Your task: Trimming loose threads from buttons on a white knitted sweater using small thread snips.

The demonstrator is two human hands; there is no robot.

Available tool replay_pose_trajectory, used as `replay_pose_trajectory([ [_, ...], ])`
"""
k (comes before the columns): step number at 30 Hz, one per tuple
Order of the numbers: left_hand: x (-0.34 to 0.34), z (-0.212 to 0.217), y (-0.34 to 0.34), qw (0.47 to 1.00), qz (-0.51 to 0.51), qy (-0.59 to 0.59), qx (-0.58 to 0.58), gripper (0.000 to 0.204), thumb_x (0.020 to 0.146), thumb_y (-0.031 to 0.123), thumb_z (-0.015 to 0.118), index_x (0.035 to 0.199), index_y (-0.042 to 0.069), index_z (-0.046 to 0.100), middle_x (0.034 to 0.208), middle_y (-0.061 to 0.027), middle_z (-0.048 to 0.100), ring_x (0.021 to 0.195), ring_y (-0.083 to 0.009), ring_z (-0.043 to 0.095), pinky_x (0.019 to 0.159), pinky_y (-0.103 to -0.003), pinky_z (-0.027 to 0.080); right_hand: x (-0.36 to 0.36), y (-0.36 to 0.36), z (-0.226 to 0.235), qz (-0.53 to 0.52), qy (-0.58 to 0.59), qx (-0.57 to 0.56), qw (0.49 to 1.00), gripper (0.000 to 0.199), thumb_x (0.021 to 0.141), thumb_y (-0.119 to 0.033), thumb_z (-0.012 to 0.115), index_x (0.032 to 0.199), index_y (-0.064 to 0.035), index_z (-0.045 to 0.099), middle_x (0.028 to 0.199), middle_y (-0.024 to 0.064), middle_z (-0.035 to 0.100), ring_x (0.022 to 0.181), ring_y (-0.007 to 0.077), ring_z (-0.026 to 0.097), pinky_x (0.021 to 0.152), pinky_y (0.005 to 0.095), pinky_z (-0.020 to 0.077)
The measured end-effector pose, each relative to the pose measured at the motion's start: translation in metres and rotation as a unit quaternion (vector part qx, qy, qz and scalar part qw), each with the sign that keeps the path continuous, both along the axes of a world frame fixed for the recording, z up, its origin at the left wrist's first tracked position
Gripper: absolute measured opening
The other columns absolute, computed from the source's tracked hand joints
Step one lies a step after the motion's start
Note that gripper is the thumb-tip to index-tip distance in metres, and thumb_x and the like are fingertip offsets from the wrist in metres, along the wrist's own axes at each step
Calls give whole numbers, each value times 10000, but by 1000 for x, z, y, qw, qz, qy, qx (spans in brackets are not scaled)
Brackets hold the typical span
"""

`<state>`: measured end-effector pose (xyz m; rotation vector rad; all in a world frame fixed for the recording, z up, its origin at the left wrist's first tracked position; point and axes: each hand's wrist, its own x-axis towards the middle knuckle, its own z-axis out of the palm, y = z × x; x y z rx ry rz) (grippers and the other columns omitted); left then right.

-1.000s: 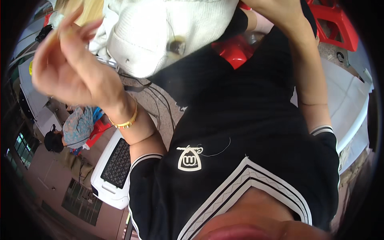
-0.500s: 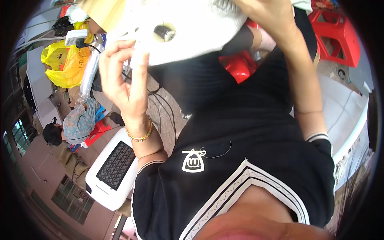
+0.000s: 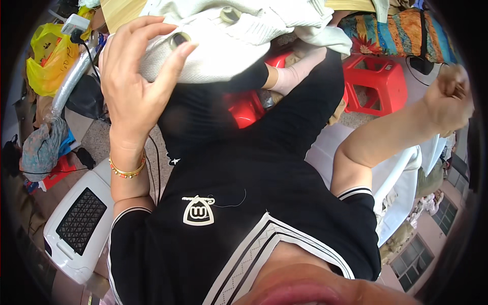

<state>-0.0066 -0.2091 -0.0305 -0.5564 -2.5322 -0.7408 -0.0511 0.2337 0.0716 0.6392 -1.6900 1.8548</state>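
Pressing against the cream knitted garment (image 3: 229, 46) at top centre, the left hand (image 3: 134, 86) has its fingers (image 3: 175, 63) spread and laid on the cloth's near-left face, thumb side up by a round button or eyelet (image 3: 179, 38); nothing is pinched, just flat contact. The garment lies above and to the right of that palm, its long axis running roughly left to right across the top. Left wrist wears a gold and red bangle (image 3: 127, 170). Lower left: white appliance with a black grille (image 3: 76, 223), yellow bags (image 3: 48, 61) above it. Centre: black shirt with white trim (image 3: 244, 203), red stools (image 3: 376, 81) behind. Far right, the right hand (image 3: 450, 101) is raised, well apart from the garment, so the left is much nearer. Its fingers look curled together, but blur and rim distortion hide whether they grip anything. Garment's top edge is cut off by the frame.
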Motion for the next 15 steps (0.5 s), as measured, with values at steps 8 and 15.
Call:
replay_pose_trajectory([
  [8, -12, -9, 18, 997, 31, -5, -65, 219, 800, 261, 759, 949, 101, 737, 1037, -35, 695, 1007, -237, 625, 878, -361, 413, 39, -148, -128, 85, -307, 123, 940, 598, 808, -4, 770, 1357, -72, 543, 916, -47, 469, 757, 18, 490, 645, 158, 416],
  [15, -14, -19, 13, 984, -1, -109, 143, 179, 841, 177, 744, 967, 49, 735, 1087, -84, 700, 996, -215, 658, 885, -334, 476, 40, -205, -148, 113, -143, 254, 950, 319, 831, -105, 755, 1144, -70, 708, 813, 51, 534, 713, 132, 542, 631, 251, 437],
])
